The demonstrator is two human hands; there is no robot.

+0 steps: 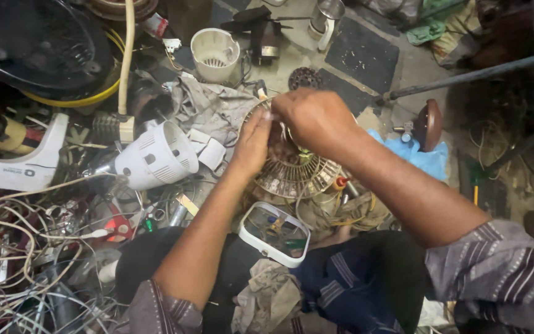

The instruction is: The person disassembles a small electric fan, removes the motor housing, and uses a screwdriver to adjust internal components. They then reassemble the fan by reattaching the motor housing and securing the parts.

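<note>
Both forearms reach in; left hand (pixel 251 145) steadies the round wire fan motor cage (pixel 292 173), right hand (pixel 313 120) fingers pinched on something at its top, mid-teardown. Next needs fine grip.

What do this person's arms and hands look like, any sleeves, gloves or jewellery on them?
Both hands are bare: no gloves on the left hand or the right hand, and no rings or watch show on the visible parts. The forearms are uncovered. The sleeves are pushed up near the elbows, made of grey-purple fabric with darker stripes; the left sleeve shows the same pattern.
</note>
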